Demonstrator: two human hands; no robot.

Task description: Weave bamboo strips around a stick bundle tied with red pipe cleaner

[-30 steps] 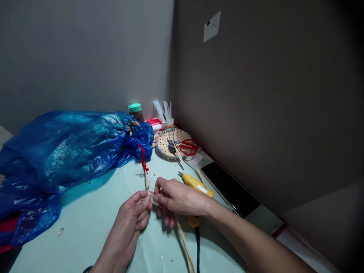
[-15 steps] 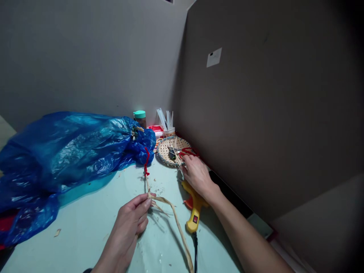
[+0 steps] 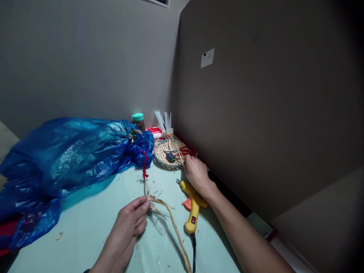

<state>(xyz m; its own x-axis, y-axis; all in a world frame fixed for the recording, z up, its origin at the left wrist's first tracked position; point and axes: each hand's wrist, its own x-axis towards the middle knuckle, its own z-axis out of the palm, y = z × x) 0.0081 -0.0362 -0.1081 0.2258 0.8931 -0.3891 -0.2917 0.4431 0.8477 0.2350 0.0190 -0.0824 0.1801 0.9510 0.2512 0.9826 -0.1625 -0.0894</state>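
Note:
My left hand [image 3: 129, 225] is closed in a pinch on a dried straw-coloured stem [image 3: 176, 227], twisted like a cord. Its long end bends over and hangs toward the near edge. Above the pinch the stem stands up, and a fuzzy red tip [image 3: 144, 165] tops it. At the near right rim of a woven basket [image 3: 159, 163], my right hand [image 3: 196, 172] is closed around the ends of thin pale strips [image 3: 179, 151]; its fingertips are partly hidden. Inside the basket lie a dark thread spool [image 3: 170, 157] and red-handled scissors [image 3: 187, 150].
A yellow glue gun [image 3: 193, 208] lies below my right hand, its black cord [image 3: 194, 250] running nearer. On the left spreads a large blue plastic bag [image 3: 76, 151]. Behind the basket are a cup of clear sticks [image 3: 168, 132], a teal-lidded jar [image 3: 138, 118] and the walls.
My right hand has drawn slightly away from the basket's middle, with the thin strips shifting along, and the spool shows more fully. My left hand keeps its pinch. The whole view has shifted slightly.

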